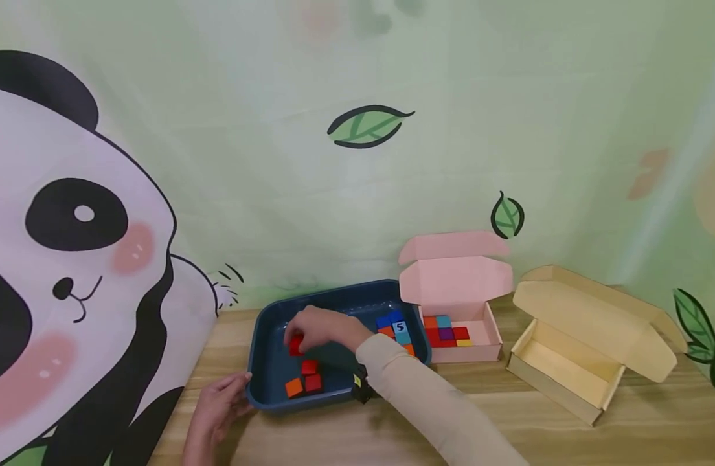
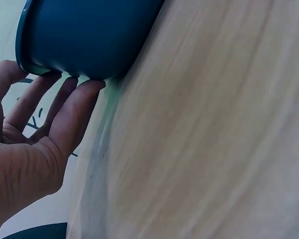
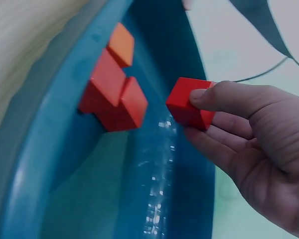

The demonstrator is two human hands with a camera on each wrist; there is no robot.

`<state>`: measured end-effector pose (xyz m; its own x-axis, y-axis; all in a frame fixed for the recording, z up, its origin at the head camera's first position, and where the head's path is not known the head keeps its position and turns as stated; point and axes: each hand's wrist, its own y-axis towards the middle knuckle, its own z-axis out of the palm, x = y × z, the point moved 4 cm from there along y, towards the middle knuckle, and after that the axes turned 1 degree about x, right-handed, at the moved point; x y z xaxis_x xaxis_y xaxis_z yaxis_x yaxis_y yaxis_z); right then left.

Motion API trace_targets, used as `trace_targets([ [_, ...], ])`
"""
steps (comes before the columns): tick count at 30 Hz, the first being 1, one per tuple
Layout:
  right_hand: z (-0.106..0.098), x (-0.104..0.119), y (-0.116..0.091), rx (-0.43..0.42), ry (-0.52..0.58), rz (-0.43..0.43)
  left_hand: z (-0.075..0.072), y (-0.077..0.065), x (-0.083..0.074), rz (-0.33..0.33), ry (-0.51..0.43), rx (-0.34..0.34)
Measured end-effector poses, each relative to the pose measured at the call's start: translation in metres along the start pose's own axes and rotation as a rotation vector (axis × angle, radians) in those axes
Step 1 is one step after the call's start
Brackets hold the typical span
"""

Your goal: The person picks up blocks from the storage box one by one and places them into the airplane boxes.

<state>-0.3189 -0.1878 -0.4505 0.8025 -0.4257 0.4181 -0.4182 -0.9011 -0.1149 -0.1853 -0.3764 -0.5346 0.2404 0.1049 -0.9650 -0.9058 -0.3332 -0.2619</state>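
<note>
Over the left part of a dark blue tray (image 1: 258, 353), my right hand (image 1: 319, 327) pinches a red cube (image 3: 189, 102) between thumb and fingers. Below it on the tray floor, two red cubes (image 1: 313, 382) and an orange cube (image 1: 294, 388) sit close together. At the tray's right end is a group of blue, orange and light blue cubes (image 1: 401, 331), one marked with a 5. My left hand (image 1: 220, 408) touches the tray's left end, its fingertips (image 2: 92, 84) against the outer wall under the rim.
Right of the tray stands an open pink box (image 1: 476, 333) with several coloured cubes (image 1: 445, 331) in its left part. Further right is an open tan cardboard box (image 1: 567, 369) with its lid folded back. A printed panda cloth (image 1: 276, 194) hangs behind the wooden table (image 1: 334, 440).
</note>
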Motion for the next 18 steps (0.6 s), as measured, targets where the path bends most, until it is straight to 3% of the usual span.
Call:
trace_targets([
  [6,-0.016,-0.002,-0.014,-0.104,0.044,-0.007,0.001,0.001,-0.004,-0.007,0.001,0.018],
  [13,-0.019,0.003,-0.029,-0.181,0.095,0.017,0.005,0.0,-0.006,-0.038,0.056,0.038],
  [18,-0.025,0.003,-0.045,-0.254,0.129,0.025,0.007,0.001,-0.008,-0.017,0.047,0.07],
])
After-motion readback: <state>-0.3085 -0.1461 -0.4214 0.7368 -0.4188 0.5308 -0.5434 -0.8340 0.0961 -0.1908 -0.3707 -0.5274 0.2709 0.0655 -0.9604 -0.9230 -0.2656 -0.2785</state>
